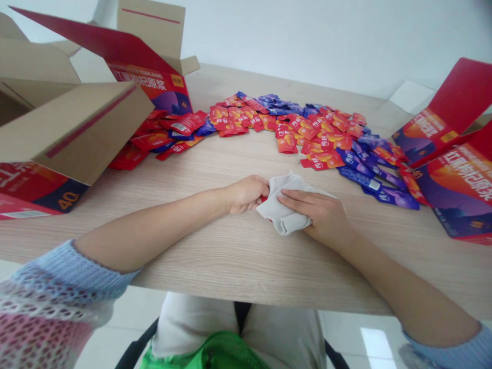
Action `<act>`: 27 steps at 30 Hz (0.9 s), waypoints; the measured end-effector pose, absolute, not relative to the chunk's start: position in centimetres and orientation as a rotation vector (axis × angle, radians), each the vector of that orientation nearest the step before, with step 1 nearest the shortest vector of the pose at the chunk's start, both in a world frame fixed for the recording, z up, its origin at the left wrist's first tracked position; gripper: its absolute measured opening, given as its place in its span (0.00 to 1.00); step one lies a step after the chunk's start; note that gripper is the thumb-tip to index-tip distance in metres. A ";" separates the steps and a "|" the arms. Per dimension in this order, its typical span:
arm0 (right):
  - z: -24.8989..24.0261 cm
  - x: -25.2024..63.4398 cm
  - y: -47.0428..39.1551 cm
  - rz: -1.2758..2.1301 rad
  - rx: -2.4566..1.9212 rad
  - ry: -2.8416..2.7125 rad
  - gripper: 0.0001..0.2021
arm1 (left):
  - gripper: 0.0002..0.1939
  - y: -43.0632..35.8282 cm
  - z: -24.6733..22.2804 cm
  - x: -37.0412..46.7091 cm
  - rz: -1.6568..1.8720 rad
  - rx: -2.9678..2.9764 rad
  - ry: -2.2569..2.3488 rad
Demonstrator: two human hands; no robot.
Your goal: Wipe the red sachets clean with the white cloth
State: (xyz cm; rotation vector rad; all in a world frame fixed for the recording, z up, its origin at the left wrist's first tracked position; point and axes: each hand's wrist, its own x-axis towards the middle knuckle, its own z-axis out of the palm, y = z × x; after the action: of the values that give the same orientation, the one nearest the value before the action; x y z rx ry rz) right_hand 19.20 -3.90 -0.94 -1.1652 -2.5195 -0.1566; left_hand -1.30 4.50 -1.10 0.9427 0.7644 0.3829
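At the middle of the table, my left hand point(248, 195) is closed on the end of a red sachet point(265, 198). Only a sliver of that sachet shows; the rest is hidden under a pale grey cloth point(282, 202). My right hand point(323, 210) holds the cloth, its fingers lying over the top and pressing it against the sachet. Beyond both hands, a loose pile of red sachets point(315, 130) and purple sachets point(357, 169) spreads in an arc. Both forearms rest on or just above the wood-grain table point(215, 246).
Open red cartons stand on the left: a near carton point(73, 138) and a carton behind it point(154, 77). Another red open carton point(457, 174) stands at the right. More red sachets point(180, 125) lie beside the left cartons. A white wall point(307, 46) rises behind the table.
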 end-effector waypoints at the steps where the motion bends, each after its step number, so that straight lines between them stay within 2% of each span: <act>1: -0.8 19.6 -3.6 -0.131 -1.193 -2.525 0.25 | 0.14 4.4 -1.0 -1.5 0.372 0.948 0.742; 4: -0.4 21.0 -3.0 -0.097 -1.265 -2.538 0.25 | 0.13 4.5 -0.7 -2.2 0.307 0.954 0.652; 9: 0.6 22.8 -2.3 -0.127 -1.468 -2.563 0.24 | 0.20 4.5 -0.4 -2.6 0.302 0.937 0.601; 15: 1.3 23.7 -2.2 -0.053 -1.677 -2.538 0.23 | 0.17 4.0 -0.3 -2.1 0.389 0.887 0.752; 22: 1.3 24.4 -2.5 -0.206 -2.044 -2.345 0.23 | 0.17 3.8 0.2 -2.2 0.408 0.882 0.783; 27: 0.9 23.7 -2.2 -0.346 -2.166 -2.145 0.23 | 0.16 2.7 0.1 -1.4 0.745 0.823 0.861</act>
State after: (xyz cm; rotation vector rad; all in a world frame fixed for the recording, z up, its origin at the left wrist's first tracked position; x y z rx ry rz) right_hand 23.69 -2.21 0.86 -2.1657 -2.1454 -0.3464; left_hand -1.41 2.68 0.15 0.8230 0.8610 0.7448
